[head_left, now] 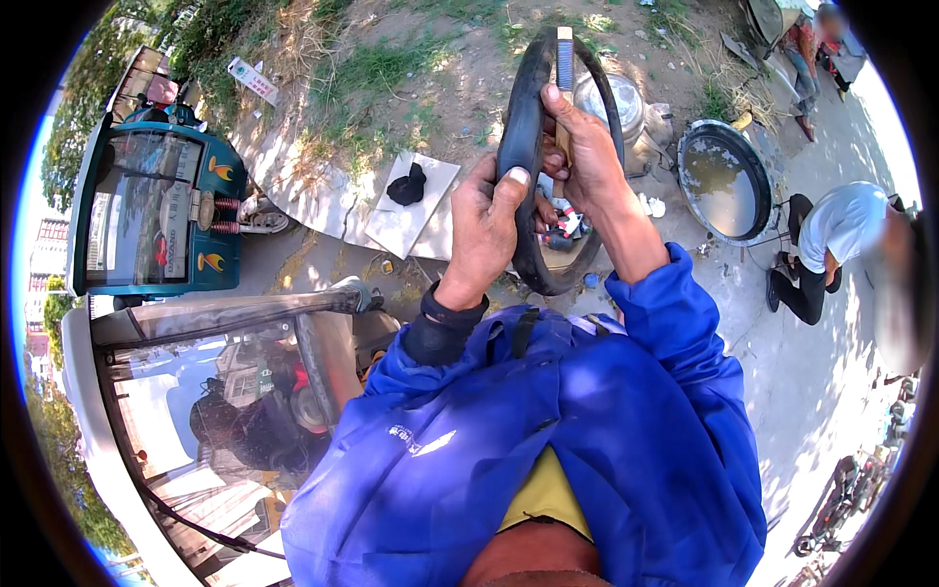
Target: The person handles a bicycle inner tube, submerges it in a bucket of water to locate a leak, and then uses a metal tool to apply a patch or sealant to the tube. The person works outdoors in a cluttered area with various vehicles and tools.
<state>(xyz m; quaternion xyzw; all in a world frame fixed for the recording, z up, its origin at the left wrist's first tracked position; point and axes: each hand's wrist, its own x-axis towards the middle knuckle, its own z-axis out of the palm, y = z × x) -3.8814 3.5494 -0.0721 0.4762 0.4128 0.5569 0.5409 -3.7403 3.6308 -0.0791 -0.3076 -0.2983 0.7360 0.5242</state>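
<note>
A black rubber inner tube [524, 117] is held up in front of me as a long upright loop. My left hand [486, 223] is wrapped round its left side, thumb on top. In my right hand [594, 161] is a narrow wooden-handled brush [564, 67] with a dark ribbed block, its far end pointing away from me. The thumb presses along the handle, inside the loop and close to the tube's left side. Whether the brush touches the rubber cannot be made out. Through the loop, small red, white and dark items [562, 233] show on the ground.
A round basin of murky water [726, 186] stands to the right, near a crouching person [839, 235]. Beyond the loop lies a metal pot [616, 103]. A black cloth [407, 184] rests on a pale board [430, 210]. Two small vehicles, one teal [220, 210], stand left.
</note>
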